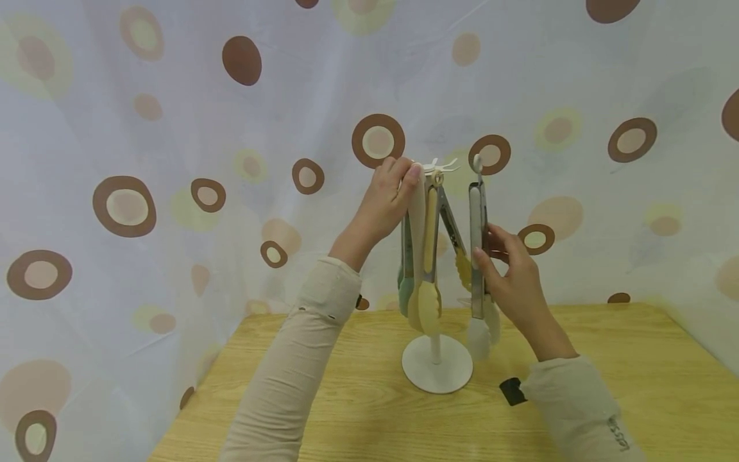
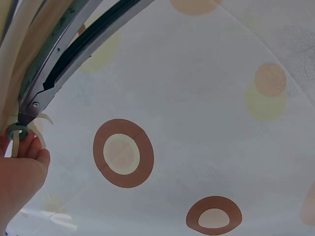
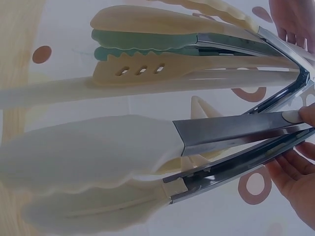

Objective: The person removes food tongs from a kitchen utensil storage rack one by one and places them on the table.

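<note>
My right hand (image 1: 516, 282) holds white-tipped metal tongs (image 1: 476, 282) by the arms, thumb on one side and fingers on the other. Their white heads (image 3: 98, 150) point down and stand slightly apart, to the right of a white utensil stand (image 1: 437, 382). At the stand's top, my left hand (image 1: 383, 199) grips around the hooks (image 1: 441, 168), its thumb by the end of a beige handle (image 1: 417, 218). The ring of the green tongs (image 2: 18, 131) hangs on a hook by the left fingers. Yellow-tipped tongs (image 1: 429, 308) and a beige slotted turner (image 3: 142, 70) also hang there.
The round-based stand is on a wooden table (image 1: 358, 410). More yellow-headed tongs (image 1: 463, 266) hang at an angle on its right side. A small black piece (image 1: 512, 391) is near the right cuff. Behind is a curtain (image 1: 323, 77) with brown circles.
</note>
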Motion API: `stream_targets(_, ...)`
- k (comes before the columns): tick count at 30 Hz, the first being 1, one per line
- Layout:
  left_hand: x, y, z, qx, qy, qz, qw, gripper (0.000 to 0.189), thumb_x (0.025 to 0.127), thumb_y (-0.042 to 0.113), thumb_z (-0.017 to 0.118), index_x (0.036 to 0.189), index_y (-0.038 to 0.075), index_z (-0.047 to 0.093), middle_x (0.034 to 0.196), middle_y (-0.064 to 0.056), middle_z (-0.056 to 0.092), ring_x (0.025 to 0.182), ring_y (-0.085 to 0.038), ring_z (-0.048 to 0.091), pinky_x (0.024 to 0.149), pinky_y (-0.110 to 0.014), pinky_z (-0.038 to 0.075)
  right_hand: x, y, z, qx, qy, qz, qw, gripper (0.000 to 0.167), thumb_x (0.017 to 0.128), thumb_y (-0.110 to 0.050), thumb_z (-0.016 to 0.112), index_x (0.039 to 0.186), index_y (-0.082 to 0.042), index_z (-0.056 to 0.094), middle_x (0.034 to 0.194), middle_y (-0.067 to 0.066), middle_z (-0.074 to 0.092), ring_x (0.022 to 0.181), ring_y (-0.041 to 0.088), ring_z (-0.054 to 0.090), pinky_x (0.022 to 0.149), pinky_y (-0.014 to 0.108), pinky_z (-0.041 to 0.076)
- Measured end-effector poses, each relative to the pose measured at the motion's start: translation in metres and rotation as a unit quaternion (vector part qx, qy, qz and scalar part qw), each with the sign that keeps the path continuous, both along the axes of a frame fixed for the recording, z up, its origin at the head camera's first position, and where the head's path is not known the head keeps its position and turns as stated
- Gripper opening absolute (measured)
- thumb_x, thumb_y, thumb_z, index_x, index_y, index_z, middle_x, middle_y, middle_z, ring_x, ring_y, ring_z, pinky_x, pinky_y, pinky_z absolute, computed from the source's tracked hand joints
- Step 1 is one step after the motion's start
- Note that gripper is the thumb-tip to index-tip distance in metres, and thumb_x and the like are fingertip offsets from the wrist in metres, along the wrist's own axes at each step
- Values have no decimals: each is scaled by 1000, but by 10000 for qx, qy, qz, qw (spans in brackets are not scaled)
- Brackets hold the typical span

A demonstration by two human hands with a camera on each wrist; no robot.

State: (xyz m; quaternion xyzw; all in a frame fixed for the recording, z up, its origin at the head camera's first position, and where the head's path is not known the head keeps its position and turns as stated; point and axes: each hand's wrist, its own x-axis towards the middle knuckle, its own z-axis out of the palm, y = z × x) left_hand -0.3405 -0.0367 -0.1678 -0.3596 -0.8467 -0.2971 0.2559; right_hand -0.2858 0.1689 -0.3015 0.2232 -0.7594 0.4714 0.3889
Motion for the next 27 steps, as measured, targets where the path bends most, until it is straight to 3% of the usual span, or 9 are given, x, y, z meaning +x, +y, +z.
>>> stream_targets(8, 1, 0, 0, 6, 63, -20, 10000, 27, 106, 23, 34, 109, 4, 52, 104, -11, 44, 101, -26, 38, 85, -34, 32, 5, 5, 0, 7, 19, -34, 10000, 49, 96, -6, 58, 140, 5, 40, 122, 23, 50, 107, 33, 53, 91, 8, 36)
stream_targets(15, 1, 0, 0, -1, 66, -38, 10000, 27, 106, 23, 34, 109, 4, 52, 104, -11, 43, 102, -26, 38, 86, -34, 31, 8, 9, 1, 77, 214, -206, 9995, 47, 94, -3, 59, 138, 6, 43, 119, 22, 53, 102, 18, 53, 91, 9, 38)
stream_targets(22, 1, -1, 1, -64, 46, -35, 10000, 27, 107, 24, 33, 110, 4, 52, 105, -10, 44, 104, -25, 38, 86, -33, 31, 11, 14, -3, 9, 305, -493, 9983, 45, 94, -5, 59, 134, 9, 45, 115, 25, 53, 100, 33, 56, 87, 6, 37)
stream_targets(27, 0, -1, 2, -115, 30, -45, 9999, 27, 107, 24, 33, 108, 4, 51, 105, -10, 43, 104, -25, 38, 86, -33, 31, 16, 18, -4, -114, 415, -762, 9962, 43, 93, -3, 60, 132, 9, 47, 111, 26, 54, 98, 33, 55, 84, 8, 36)
